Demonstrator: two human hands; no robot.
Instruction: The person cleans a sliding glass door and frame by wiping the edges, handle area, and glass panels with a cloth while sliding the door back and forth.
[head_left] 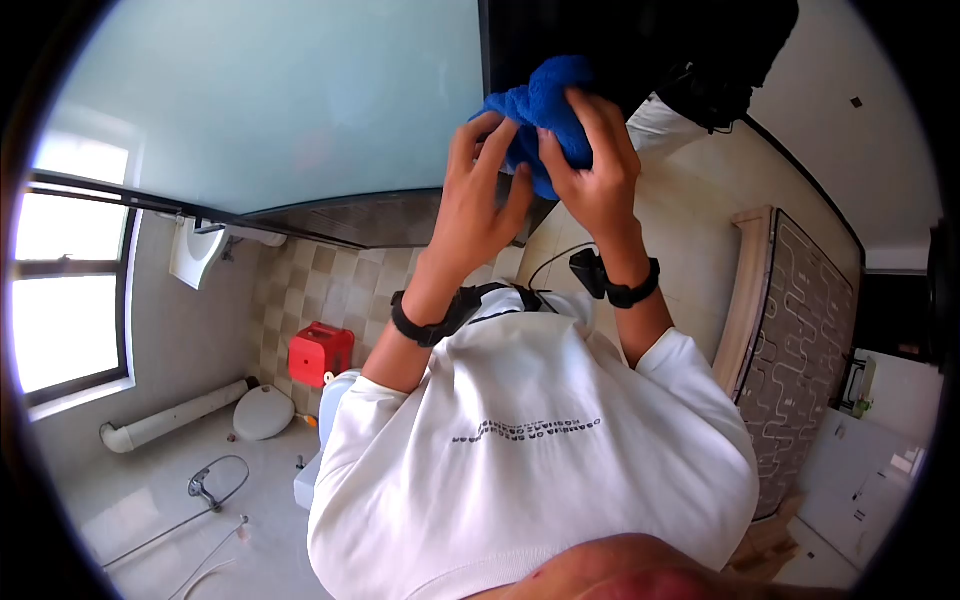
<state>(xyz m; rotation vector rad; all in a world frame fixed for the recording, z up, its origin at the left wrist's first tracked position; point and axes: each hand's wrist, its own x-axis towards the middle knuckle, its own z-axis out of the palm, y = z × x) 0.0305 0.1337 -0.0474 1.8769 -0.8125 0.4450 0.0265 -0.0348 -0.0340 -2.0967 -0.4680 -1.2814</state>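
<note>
A bunched blue cloth [560,95] lies against the dark edge of a frosted glass door [330,100]. My left hand [478,190] has its fingers bent over the cloth's left part, with the thumb lower down near the door's edge. On the cloth's right side, my right hand [598,170] grips it between thumb and fingers. The cloth hides whatever lies directly under it. Black bands are strapped around both wrists.
Left of me is a tiled bathroom with a red box [320,353], a white sink [198,252], a shower head [200,488] and a window [70,290]. To the right, a patterned mattress [800,350] sits in a wooden bed frame [742,300]. A dark bag-like shape [725,70] is at top right.
</note>
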